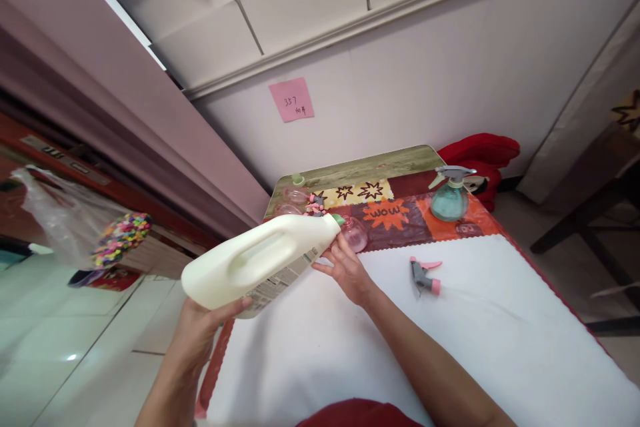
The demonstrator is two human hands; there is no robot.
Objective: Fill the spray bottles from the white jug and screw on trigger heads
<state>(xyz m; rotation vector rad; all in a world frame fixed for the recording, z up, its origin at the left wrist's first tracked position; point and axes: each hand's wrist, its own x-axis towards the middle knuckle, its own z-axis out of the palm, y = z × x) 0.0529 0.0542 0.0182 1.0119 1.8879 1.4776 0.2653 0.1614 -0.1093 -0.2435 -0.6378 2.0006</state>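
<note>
A large cream detergent jug [265, 253] is tilted over the table, its green-tipped spout pointing right at a small clear pink bottle [354, 235]. My left hand [210, 317] grips the jug near its base, thumb along the labelled side. Near the neck, my right hand [347, 270] supports the jug from below with its fingers against it. The spout overlaps the pink bottle's top, so I cannot tell whether they touch. A grey and pink spray head [424, 276] with a clear tube lies on the white cloth to the right.
At the table's back right stands a teal spray bottle [450, 199]. Clear pink bottles and pink-grey spray heads [316, 203] sit behind the jug, near a green cap [299, 180]. A pink note [292, 100] is on the wall. A red plush thing [483, 153] lies beyond the table.
</note>
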